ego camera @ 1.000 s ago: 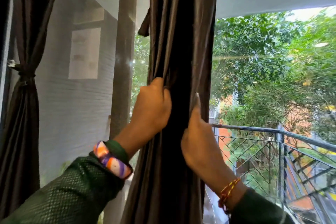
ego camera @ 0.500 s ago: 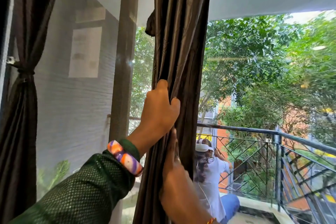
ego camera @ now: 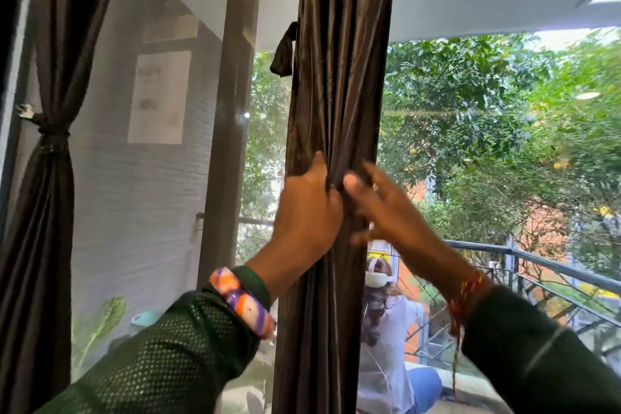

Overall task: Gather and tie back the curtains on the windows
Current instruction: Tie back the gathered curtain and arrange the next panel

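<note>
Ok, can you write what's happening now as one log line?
step: gathering middle curtain | left hand: grips folds | right hand: fingers on curtain edge, grip unclear | tie strap: hanging loose | left curtain: tied

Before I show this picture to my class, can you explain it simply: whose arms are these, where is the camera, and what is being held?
There is no machine here. The camera is worn on a person's head and looks forward and down, so the two arms reaching in from the bottom are that person's own.

The left hand grips a bunched dark brown curtain hanging in the middle of the window. The right hand reaches in from the other side, fingers spread against the same bundle; whether it grips is hard to tell.

At the far left, another curtain is already tied back with a band. A loose strip of fabric hangs beside the middle curtain. Outside there are trees, a balcony railing and a seated person.
</note>
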Demonstrator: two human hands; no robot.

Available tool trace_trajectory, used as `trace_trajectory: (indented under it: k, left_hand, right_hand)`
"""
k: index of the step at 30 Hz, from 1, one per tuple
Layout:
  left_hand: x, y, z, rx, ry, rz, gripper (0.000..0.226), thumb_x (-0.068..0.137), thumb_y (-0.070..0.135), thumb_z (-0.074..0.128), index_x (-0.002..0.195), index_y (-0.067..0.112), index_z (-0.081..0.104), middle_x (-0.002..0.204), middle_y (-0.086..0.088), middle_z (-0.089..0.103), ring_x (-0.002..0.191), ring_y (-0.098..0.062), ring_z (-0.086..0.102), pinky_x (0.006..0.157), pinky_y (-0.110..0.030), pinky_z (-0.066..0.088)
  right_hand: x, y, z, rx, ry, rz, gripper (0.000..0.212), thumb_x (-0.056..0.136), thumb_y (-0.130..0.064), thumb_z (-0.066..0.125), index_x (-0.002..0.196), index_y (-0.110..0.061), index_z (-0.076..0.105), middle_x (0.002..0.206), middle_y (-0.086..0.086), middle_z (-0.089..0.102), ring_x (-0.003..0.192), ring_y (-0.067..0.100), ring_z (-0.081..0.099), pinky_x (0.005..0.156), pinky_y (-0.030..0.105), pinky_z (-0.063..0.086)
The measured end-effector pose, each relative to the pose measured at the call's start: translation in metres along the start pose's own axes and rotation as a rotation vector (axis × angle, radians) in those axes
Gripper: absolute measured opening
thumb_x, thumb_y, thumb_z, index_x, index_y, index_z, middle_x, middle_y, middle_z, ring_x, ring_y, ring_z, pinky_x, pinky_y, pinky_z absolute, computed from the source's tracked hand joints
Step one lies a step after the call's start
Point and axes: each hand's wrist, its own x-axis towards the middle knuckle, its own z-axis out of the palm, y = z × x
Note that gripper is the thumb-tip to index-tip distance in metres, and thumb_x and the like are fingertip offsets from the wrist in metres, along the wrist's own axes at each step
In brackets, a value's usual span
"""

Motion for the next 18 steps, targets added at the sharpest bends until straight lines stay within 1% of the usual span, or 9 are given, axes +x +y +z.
trace_trajectory:
  k: [2,3,5,7,9,10,12,14,18]
  left_hand:
    - [-0.002,0.012,0.008,-0.009,-0.080,0.063,0.053,0.086,0.028,0.040,0.135,0.008,0.042,0.095,-0.020,0.067,0.082,-0.038,0.064,0.070,-0.041,0.054]
    - [-0.002,0.019,0.012,0.023,-0.112,0.071,0.054,0.086,0.030,0.039,0.136,0.009,0.040,0.097,-0.020,0.067,0.085,-0.040,0.064,0.071,-0.044,0.054]
    - [0.000,0.031,0.020,0.107,-0.132,0.072,0.042,0.090,0.023,0.044,0.129,0.007,0.043,0.101,-0.019,0.066,0.093,-0.042,0.061,0.076,-0.045,0.052]
    - [0.001,0.039,0.026,0.143,-0.114,0.098,0.031,0.091,0.019,0.046,0.118,0.005,0.049,0.100,-0.020,0.065,0.095,-0.042,0.059,0.076,-0.044,0.051]
    - [0.003,0.038,0.029,0.118,-0.122,0.144,0.032,0.090,0.021,0.048,0.119,0.008,0.049,0.096,-0.020,0.065,0.091,-0.042,0.060,0.073,-0.043,0.051]
    - [0.005,0.035,0.028,0.074,-0.156,0.177,0.037,0.088,0.025,0.050,0.123,0.012,0.048,0.092,-0.019,0.066,0.088,-0.041,0.061,0.070,-0.042,0.052]
    - [0.012,0.030,0.020,-0.061,-0.260,0.230,0.046,0.081,0.040,0.052,0.121,0.018,0.053,0.085,-0.012,0.069,0.080,-0.033,0.065,0.066,-0.035,0.052]
    - [0.023,0.026,0.011,-0.202,-0.306,0.227,0.049,0.076,0.050,0.053,0.107,0.015,0.065,0.083,-0.008,0.072,0.077,-0.019,0.067,0.066,-0.031,0.053]
    - [0.059,0.021,0.001,-0.432,-0.175,0.010,0.030,0.083,0.035,0.065,0.095,0.008,0.071,0.068,-0.001,0.067,0.063,-0.010,0.061,0.063,-0.026,0.051]
  right_hand:
    - [0.023,-0.032,-0.011,-0.030,0.085,-0.068,0.051,0.084,-0.050,0.059,0.124,-0.020,0.050,0.097,-0.004,0.065,0.073,0.005,0.063,0.048,0.024,0.050]
    - [0.034,-0.045,-0.015,-0.068,0.121,-0.077,0.058,0.074,-0.057,0.065,0.116,-0.017,0.056,0.098,0.001,0.068,0.073,0.011,0.066,0.050,0.028,0.054]
    - [0.049,-0.059,-0.018,-0.147,0.186,-0.058,0.075,0.054,-0.063,0.071,0.107,-0.011,0.062,0.101,0.012,0.070,0.081,0.025,0.070,0.058,0.049,0.059]
    - [0.060,-0.058,-0.023,-0.235,0.217,-0.070,0.065,0.052,-0.052,0.074,0.098,-0.008,0.063,0.098,0.017,0.069,0.083,0.032,0.069,0.061,0.057,0.056]
    - [0.068,-0.055,-0.029,-0.342,0.244,-0.085,0.033,0.063,-0.026,0.068,0.087,-0.004,0.060,0.093,0.021,0.067,0.083,0.039,0.067,0.061,0.058,0.055]
    - [0.071,-0.052,-0.033,-0.373,0.259,-0.083,0.028,0.063,-0.018,0.060,0.087,-0.002,0.059,0.092,0.023,0.066,0.083,0.041,0.066,0.062,0.058,0.055]
    - [0.075,-0.046,-0.041,-0.409,0.254,-0.088,0.035,0.061,-0.015,0.048,0.090,0.001,0.058,0.089,0.023,0.063,0.081,0.038,0.064,0.066,0.053,0.057]
    - [0.078,-0.041,-0.049,-0.432,0.246,-0.096,0.039,0.060,-0.018,0.043,0.092,-0.002,0.058,0.090,0.019,0.062,0.082,0.036,0.062,0.069,0.051,0.056]
    - [0.074,-0.044,-0.061,-0.422,0.251,-0.129,0.044,0.061,-0.025,0.045,0.095,-0.002,0.062,0.092,0.023,0.064,0.083,0.035,0.063,0.064,0.038,0.051]
